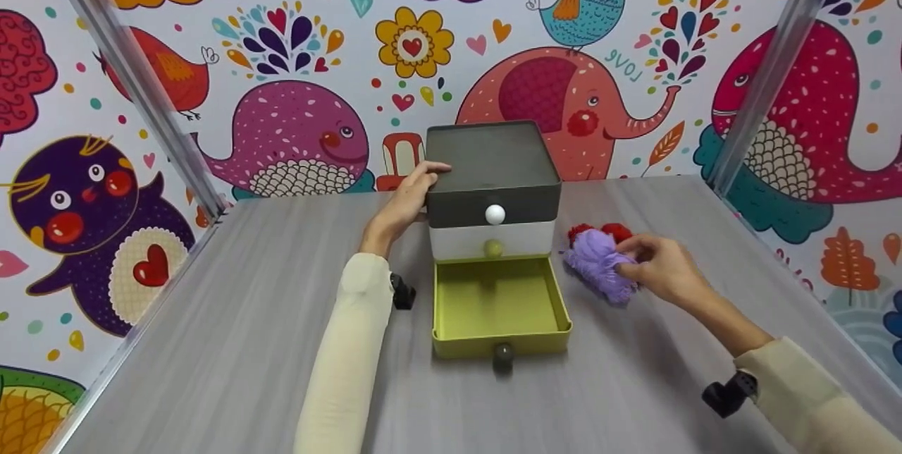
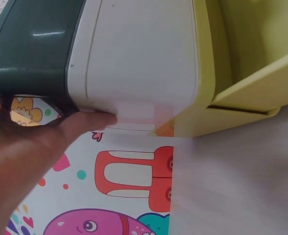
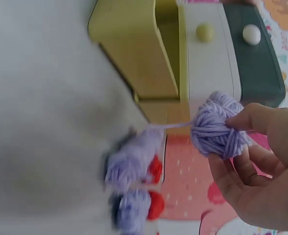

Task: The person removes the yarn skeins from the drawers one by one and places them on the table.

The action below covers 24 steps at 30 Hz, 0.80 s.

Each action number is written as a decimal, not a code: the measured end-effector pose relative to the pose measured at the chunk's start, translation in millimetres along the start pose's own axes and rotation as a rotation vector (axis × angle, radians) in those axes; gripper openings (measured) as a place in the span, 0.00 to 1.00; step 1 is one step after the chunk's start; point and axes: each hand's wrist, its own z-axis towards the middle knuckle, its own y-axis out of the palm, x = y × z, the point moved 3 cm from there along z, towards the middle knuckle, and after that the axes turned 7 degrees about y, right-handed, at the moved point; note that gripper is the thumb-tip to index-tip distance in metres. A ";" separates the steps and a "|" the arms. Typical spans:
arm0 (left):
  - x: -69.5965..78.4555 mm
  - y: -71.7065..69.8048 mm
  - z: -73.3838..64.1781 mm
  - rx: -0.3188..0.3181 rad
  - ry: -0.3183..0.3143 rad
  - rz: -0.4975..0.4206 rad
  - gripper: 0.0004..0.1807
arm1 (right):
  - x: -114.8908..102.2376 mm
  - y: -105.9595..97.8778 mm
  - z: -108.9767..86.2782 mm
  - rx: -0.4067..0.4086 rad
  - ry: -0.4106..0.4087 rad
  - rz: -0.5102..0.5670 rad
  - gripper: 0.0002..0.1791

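A three-tier drawer box (image 1: pixel 493 158) stands upright, dark grey on top, white in the middle, yellow-green below. Its bottom drawer (image 1: pixel 504 345) is pulled out, with nothing inside. My left hand (image 1: pixel 409 204) rests on the box's upper left edge, fingers over the top and thumb (image 2: pixel 97 120) along the side. Right of the box, my right hand (image 1: pixel 666 267) pinches a lilac yarn ball (image 3: pixel 219 127) between thumb and fingers, lifted off the table. A strand joins it to another lilac yarn bundle (image 3: pixel 134 161) lying below. A further lilac bundle (image 3: pixel 133 210) lies beside that one.
Red yarn (image 1: pixel 619 231) lies behind the lilac yarn, near the box's right side. A grey table (image 1: pixel 268 341) carries everything. Patterned panels (image 1: pixel 296 137) and metal posts (image 1: pixel 768 80) bound its back and sides.
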 end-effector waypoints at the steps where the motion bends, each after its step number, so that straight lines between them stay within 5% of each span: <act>1: -0.4 -0.1 -0.1 0.001 -0.001 0.001 0.20 | 4.0 -4.0 -0.5 0.011 -0.006 -0.009 0.17; 12: -0.6 0.4 -0.2 -0.009 -0.009 -0.014 0.20 | 42.5 -44.0 -1.4 0.114 -0.022 -0.076 0.15; 24: 0.6 0.9 -0.6 -0.011 -0.005 -0.003 0.20 | 85.7 -80.4 9.1 0.166 0.071 -0.104 0.19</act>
